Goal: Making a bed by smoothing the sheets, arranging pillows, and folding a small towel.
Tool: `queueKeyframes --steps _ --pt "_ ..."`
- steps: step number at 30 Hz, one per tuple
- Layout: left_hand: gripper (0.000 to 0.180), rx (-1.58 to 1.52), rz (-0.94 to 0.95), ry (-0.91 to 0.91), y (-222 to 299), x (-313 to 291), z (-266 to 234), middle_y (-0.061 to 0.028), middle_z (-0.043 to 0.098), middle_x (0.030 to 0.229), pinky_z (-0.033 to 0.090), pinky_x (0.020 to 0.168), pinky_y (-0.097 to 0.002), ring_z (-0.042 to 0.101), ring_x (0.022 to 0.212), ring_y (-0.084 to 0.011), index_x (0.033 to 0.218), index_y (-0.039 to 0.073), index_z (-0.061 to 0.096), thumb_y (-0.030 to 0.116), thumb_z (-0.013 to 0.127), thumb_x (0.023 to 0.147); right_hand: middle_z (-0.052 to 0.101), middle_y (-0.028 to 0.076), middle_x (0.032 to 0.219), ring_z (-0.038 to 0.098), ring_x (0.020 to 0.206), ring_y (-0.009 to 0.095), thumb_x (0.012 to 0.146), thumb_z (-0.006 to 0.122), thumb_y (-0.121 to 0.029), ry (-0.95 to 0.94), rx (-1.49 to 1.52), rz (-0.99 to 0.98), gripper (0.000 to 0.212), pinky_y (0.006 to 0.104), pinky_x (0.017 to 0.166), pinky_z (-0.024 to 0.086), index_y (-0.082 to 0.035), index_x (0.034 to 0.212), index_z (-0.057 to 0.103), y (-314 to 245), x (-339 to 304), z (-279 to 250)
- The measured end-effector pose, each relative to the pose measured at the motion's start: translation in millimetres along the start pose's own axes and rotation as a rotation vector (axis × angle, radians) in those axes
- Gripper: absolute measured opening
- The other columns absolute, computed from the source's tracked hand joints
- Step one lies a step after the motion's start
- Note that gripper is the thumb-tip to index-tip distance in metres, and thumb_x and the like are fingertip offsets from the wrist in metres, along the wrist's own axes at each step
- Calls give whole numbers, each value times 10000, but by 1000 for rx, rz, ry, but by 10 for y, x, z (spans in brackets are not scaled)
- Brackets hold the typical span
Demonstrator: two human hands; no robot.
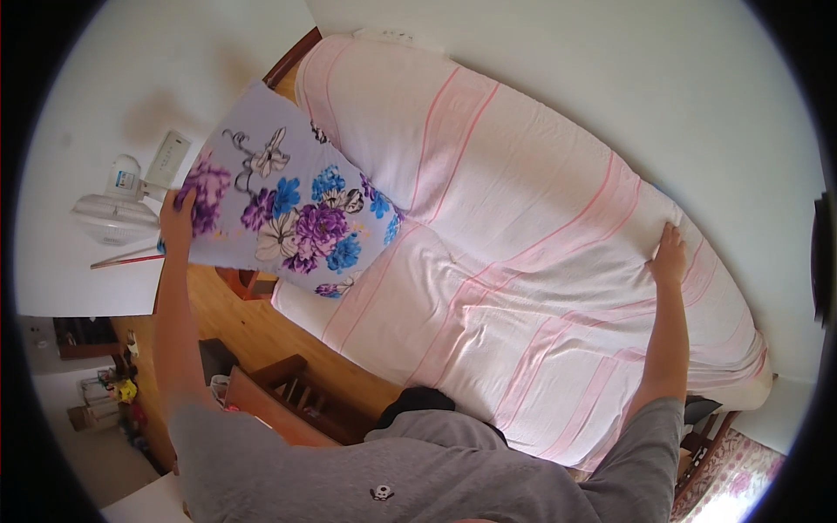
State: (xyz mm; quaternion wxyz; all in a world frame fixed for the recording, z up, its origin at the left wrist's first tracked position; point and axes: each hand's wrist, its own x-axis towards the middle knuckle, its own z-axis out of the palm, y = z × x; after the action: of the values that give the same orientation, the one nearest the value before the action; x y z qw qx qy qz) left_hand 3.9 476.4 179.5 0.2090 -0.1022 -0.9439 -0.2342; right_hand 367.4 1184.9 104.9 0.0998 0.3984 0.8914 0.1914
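A lavender cushion printed with purple, blue and white flowers is held up at the left end of the sofa. My left hand is closed on its left edge. Its right corner meets the sofa's white cover. That cover, striped with pink bands, drapes over the sofa's back and seat and lies wrinkled across the middle. Farther right, my right hand rests on the cover near the top of the backrest. Its thumb stands apart from the fingers, and nothing shows in its grasp.
A white fan and a small white box are at the left wall. Below, a wooden chair or table stands on the wood floor. A patterned curtain or cloth is at the lower right.
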Motion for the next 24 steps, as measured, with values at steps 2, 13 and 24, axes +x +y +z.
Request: queueKeyframes --steps 2,13,24 --pt "229 -109 -37 21 46 -303 -299 -50 491 694 361 631 -239 419 660 -124 799 -8 497 204 572 752 354 70 1195 387 1070 299 617 663 -110 66 74 -24 704 351 835 404 -109 1216 294 36 -7 -33" --pt "136 -114 -151 226 288 -1448 -1848 -38 477 883 327 781 -232 439 824 -126 910 -9 491 48 517 789 538 83 904 524 838 219 722 503 -64 -182 1326 -802 277 318 729 424 -110 994 515 -3411 -1018 285" --pt "182 89 -392 128 93 -2073 -1337 -75 488 924 329 818 -272 453 871 -176 938 -8 478 31 504 762 443 213 1135 405 1075 318 570 674 -420 -834 1033 -651 660 329 921 302 -188 1154 470 -6170 -1109 1090"
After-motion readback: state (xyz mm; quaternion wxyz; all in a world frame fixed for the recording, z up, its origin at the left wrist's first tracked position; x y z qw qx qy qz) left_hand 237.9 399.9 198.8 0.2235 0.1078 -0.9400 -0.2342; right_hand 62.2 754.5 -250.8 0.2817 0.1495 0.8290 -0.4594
